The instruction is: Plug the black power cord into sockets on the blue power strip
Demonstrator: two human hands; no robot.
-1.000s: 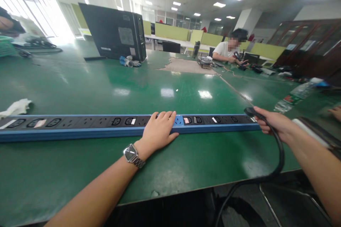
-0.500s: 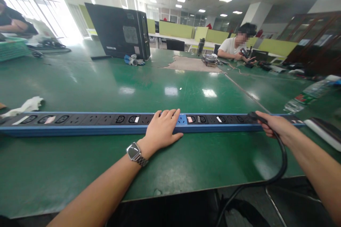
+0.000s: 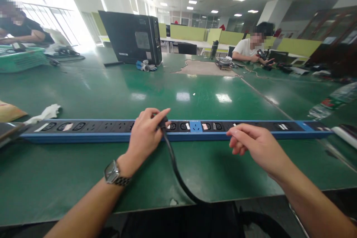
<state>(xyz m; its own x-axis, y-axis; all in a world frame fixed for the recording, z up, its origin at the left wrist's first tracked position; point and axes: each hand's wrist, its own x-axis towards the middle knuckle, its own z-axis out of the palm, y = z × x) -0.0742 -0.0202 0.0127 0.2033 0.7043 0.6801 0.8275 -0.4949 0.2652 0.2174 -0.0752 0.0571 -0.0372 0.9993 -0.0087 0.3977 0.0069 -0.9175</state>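
A long blue-and-black power strip (image 3: 195, 126) lies lengthwise along the front of the green table. My left hand (image 3: 145, 134) is over its middle-left part, closed around the plug (image 3: 162, 123) of a thick black power cord (image 3: 175, 165). From there the cord curves down over the table's front edge. Whether the plug sits in a socket is hidden by my fingers. My right hand (image 3: 256, 143) is at the strip's right half, fingers curled and thumb against them, with nothing showing in it. Several sockets on the strip carry small white or pinkish labels.
A black computer case (image 3: 131, 39) stands at the back, with work gloves (image 3: 146, 66) beside it. A green basket (image 3: 23, 59) is at far left, a plastic bottle (image 3: 331, 100) at right. Two people sit at the table, one left, one at the back right.
The cord's plug has passed from my right hand to my left and is now farther left along the strip. My right hand has moved left, without the cord.
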